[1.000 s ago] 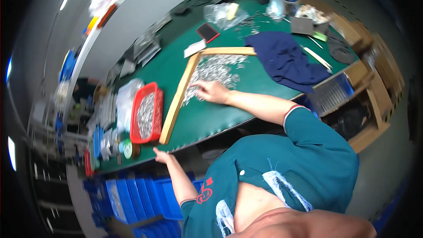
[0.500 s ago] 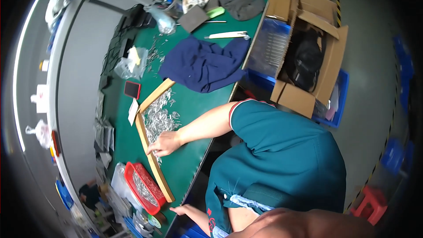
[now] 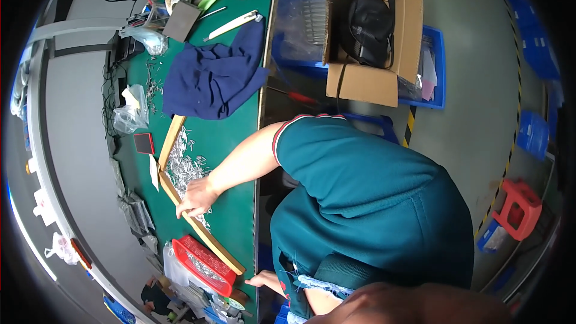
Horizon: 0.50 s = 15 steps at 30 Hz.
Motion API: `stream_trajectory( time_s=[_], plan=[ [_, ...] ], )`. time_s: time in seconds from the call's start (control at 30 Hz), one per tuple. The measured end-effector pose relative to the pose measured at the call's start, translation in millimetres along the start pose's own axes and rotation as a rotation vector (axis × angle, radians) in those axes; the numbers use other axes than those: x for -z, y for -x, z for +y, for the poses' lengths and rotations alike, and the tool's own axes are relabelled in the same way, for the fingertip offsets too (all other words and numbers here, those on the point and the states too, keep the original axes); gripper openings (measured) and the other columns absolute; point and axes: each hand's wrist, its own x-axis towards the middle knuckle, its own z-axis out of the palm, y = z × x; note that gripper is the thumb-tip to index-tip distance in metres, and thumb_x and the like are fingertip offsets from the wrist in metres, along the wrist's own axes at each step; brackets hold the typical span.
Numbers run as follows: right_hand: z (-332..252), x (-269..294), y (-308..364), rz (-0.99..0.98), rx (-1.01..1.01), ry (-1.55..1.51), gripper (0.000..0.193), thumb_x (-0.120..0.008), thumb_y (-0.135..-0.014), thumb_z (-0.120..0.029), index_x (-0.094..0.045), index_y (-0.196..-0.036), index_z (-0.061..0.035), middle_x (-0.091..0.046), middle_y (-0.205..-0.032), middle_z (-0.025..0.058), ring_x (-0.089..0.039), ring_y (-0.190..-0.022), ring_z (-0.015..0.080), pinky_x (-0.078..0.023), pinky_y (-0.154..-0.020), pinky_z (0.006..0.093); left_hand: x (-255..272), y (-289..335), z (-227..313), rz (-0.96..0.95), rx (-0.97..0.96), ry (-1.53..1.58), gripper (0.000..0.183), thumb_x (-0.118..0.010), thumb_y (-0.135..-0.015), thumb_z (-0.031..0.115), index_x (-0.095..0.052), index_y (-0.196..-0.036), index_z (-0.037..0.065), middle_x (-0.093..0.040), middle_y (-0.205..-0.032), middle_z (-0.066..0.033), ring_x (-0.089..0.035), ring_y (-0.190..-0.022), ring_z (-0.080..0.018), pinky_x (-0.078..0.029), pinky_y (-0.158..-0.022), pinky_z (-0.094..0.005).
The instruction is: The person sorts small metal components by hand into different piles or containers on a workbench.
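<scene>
My right hand (image 3: 197, 198) reaches over the green bench with its fingers closed over a long wooden strip (image 3: 213, 241). This strip meets a shorter wooden strip (image 3: 173, 141) in a corner. Inside the corner lies a loose heap of small silvery metal pins (image 3: 185, 165), partly hidden under my right hand and wrist. My left hand (image 3: 264, 279) rests at the bench's near edge, close to the long strip's end, fingers stretched out and holding nothing visible. Beyond that end stands a red plastic basket (image 3: 204, 266) with similar pins in it.
A navy cloth (image 3: 213, 78) lies on the bench (image 3: 234, 195), with a white-handled cutter (image 3: 234, 24) beyond it. A phone-like red-edged device (image 3: 144, 143) and a clear plastic bag (image 3: 132, 110) lie toward the wall. An open cardboard box (image 3: 363, 84) with a black bag (image 3: 371, 21) stands beside the bench.
The head view has turned and shifted, so the bench appears farther left. My right hand stays at the long strip, its fingers reaching slightly farther over it. My left hand remains at the bench edge.
</scene>
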Motion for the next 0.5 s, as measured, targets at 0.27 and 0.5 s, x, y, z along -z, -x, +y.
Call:
stream_trajectory(
  time_s=[0.27, 0.5],
  plan=[
    [-1, 2, 7, 0.049, 0.032, 0.053, 0.026, -0.050, -0.080, -0.025, -0.053, -0.104, -0.0165, -0.058, -0.063, 0.0073, -0.057, -0.053, 0.0259, -0.047, -0.050, 0.0371, -2, 10, -11, 0.061, 0.026, 0.072, 0.048, -0.058, -0.080, 0.032, -0.055, -0.094, -0.014, -0.058, -0.091, -0.0163, -0.055, -0.080, -0.0234, -0.047, -0.070, -0.0369],
    [-2, 8, 1, -0.015, -0.066, 0.050, 0.028, -0.049, -0.078, -0.026, -0.052, -0.105, -0.0169, -0.061, -0.066, 0.0056, -0.059, -0.059, 0.0270, -0.047, -0.057, 0.0398, -38, 12, -4, 0.058, 0.051, 0.093, 0.049, -0.057, -0.080, 0.032, -0.055, -0.095, -0.014, -0.058, -0.092, -0.0159, -0.055, -0.081, -0.0233, -0.047, -0.071, -0.0369]
  ],
)
